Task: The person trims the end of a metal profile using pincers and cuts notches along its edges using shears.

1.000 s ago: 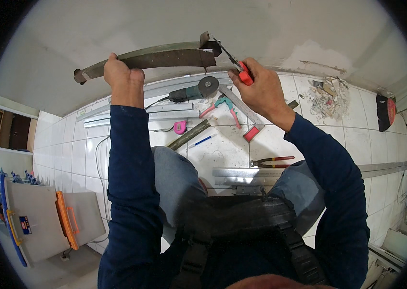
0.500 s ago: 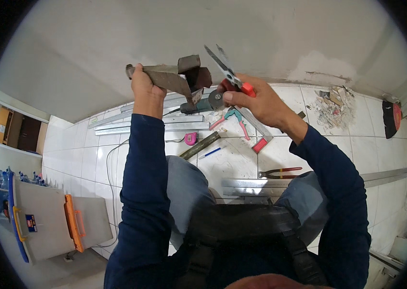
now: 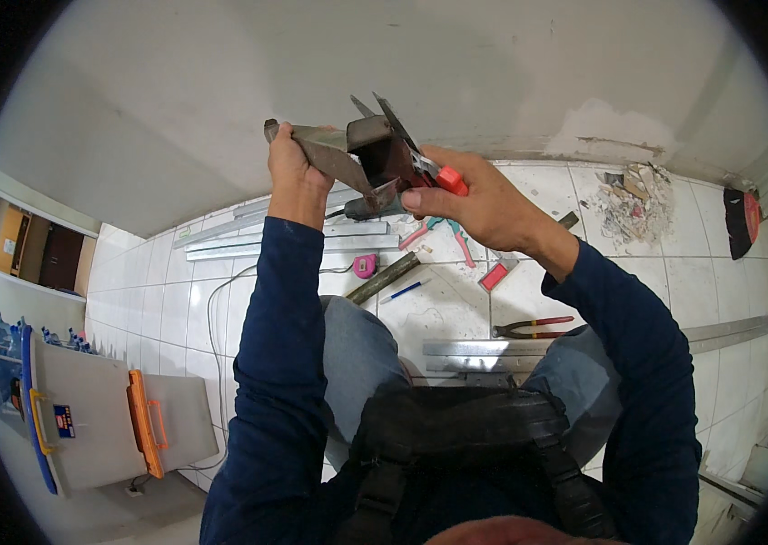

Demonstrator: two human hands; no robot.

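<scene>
My left hand (image 3: 300, 182) is closed round the far-left end of a bent brownish-grey sheet-metal channel (image 3: 334, 156), held up off the floor with cut flaps folded out at its right end. My right hand (image 3: 491, 204) grips a pair of tin snips (image 3: 453, 181) by the red handles. The snips' blades point up and left, spread apart, and overlap the boxed right end of the channel. Whether they bite on the metal cannot be made out. Below the channel, partly hidden by it and my right hand, lies an angle grinder (image 3: 364, 209).
On the white tiles lie galvanized metal profiles (image 3: 293, 247), a pink tape measure (image 3: 365, 265), a dark metal length (image 3: 384, 278), a blue pen (image 3: 405, 292), teal-and-pink pliers (image 3: 464, 247), a red-ended tool (image 3: 495, 275) and pincers (image 3: 529, 328). Rubble (image 3: 634, 204) sits by the wall.
The snips have moved left from beside the channel to overlap its right end. My left hand and the channel have shifted a little to the right in view.
</scene>
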